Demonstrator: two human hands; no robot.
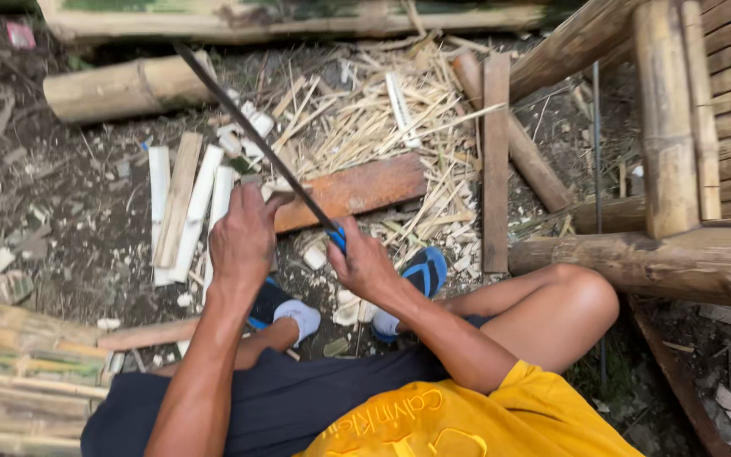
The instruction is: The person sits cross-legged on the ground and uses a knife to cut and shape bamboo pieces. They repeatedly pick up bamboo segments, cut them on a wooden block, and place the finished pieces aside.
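Observation:
My right hand grips the blue handle of a long dark blade that slants up and to the left over the ground. My left hand is closed near the blade's lower part, fingers on a thin bamboo piece that is mostly hidden under the hand. Below the hands lies a reddish wooden block. Split pale bamboo strips lie side by side just left of my left hand.
A pile of bamboo shavings covers the ground ahead. A round bamboo log lies at upper left, a bamboo bench frame at right, stacked bamboo at lower left. My feet wear blue sandals.

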